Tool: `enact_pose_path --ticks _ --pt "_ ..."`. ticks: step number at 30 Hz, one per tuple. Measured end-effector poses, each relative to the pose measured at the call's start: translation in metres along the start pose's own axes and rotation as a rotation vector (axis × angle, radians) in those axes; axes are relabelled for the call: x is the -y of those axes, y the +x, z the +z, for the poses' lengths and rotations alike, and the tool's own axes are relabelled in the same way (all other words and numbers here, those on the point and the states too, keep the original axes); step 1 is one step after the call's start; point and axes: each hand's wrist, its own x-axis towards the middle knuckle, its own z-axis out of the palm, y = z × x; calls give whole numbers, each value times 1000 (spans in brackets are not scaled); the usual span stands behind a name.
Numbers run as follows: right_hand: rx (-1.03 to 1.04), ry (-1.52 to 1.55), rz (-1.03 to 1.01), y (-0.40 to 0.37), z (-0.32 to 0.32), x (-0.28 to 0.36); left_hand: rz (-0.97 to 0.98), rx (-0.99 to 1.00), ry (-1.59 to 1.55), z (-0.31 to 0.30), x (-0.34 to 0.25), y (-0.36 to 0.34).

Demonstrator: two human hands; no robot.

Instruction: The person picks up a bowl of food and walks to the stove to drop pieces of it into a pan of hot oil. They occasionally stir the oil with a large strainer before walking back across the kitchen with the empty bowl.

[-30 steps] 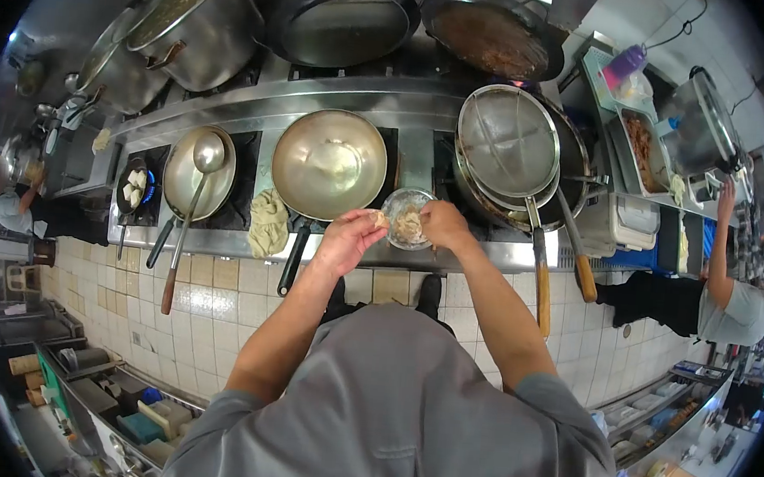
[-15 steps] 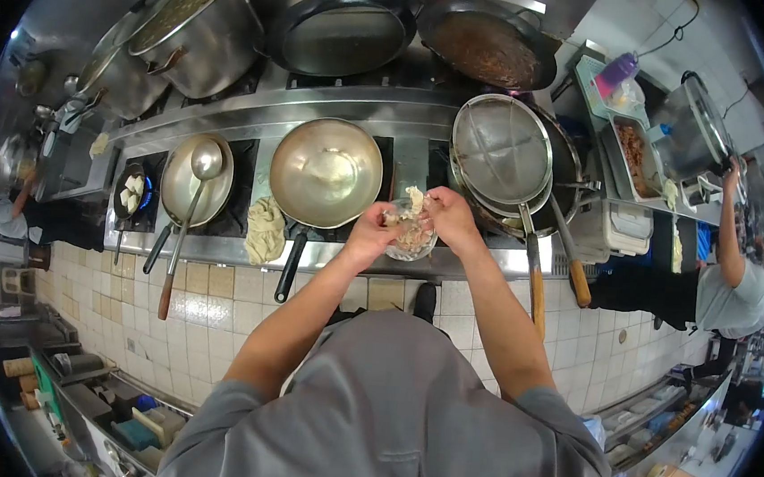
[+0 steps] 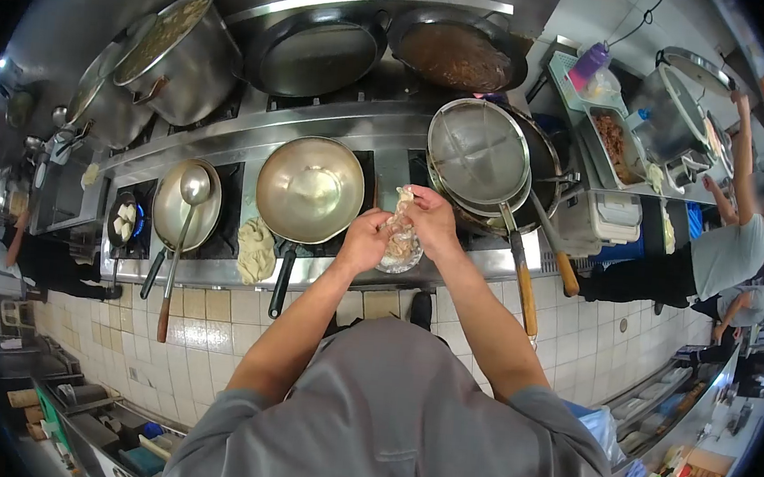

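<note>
Just in front of the stove edge, both my hands are closed on a clear, glossy plastic bag (image 3: 401, 256) with pale pinkish food pieces in it. My left hand (image 3: 366, 240) grips its left side, fingers bent and thumb toward the middle. On the other side my right hand (image 3: 433, 223) pinches the upper part, where a pale crumpled bit stands up between the fingers. The exact kind of food cannot be made out. Left of my hands, a wide steel pan (image 3: 311, 188) rests on a burner, its black handle toward me.
A folded cloth (image 3: 256, 251) lies left of the pan's handle. Further left are a pan (image 3: 189, 210) with a ladle (image 3: 195, 186) and a small pan (image 3: 123, 220) over a blue flame. Right stands a wood-handled strainer (image 3: 478, 152). Large pots (image 3: 180, 66) stand behind; co-workers (image 3: 731, 244) are at the sides.
My hands have turned the bag more upright and drawn closer together around it. The view has shifted slightly. At the right, a co-worker's arm has moved by the large pot.
</note>
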Motion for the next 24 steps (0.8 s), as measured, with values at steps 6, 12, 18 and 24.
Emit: enact_pose_path --ticks 6,12,18,24 --pt "-156 130 -237 13 9 24 -17 23 -133 1 5 4" --pt "58 331 -223 23 -26 79 -211 74 -453 2 20 -3" --pt "81 332 -179 22 -33 87 -359 42 -914 4 18 0" --pt "-225 -129 -280 50 -38 111 -413 54 -1016 -3 21 -4"
